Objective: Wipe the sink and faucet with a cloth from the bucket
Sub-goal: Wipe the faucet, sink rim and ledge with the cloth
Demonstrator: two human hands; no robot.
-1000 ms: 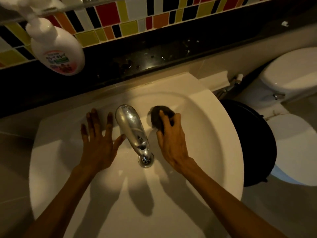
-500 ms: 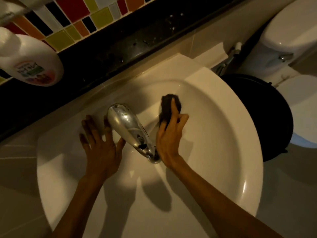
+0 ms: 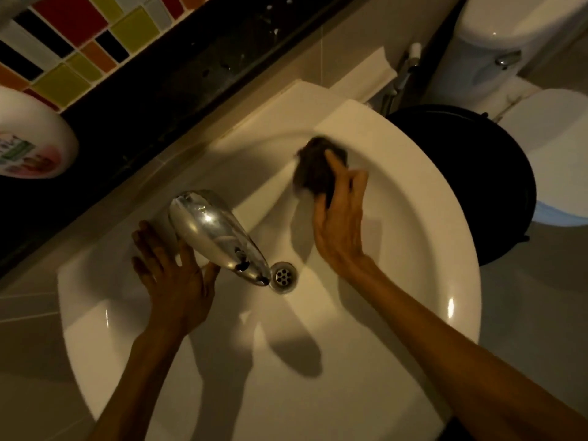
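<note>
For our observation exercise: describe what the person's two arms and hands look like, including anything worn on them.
Both arms are bare as far as the view shows: no sleeves. The left hand and right hand wear no gloves, and no watch, bracelet or rings can be seen. The fingers are slim. The lighting is dim.

- The wall has a band of coloured mosaic tiles point(image 3: 79, 55), and a glossy black ledge point(image 3: 178, 90) runs under it.
- A white toilet point(image 3: 547, 90) stands at the right.
- The floor tiles point(image 3: 541, 313) are grey.
- The light is dim and warm.
</note>
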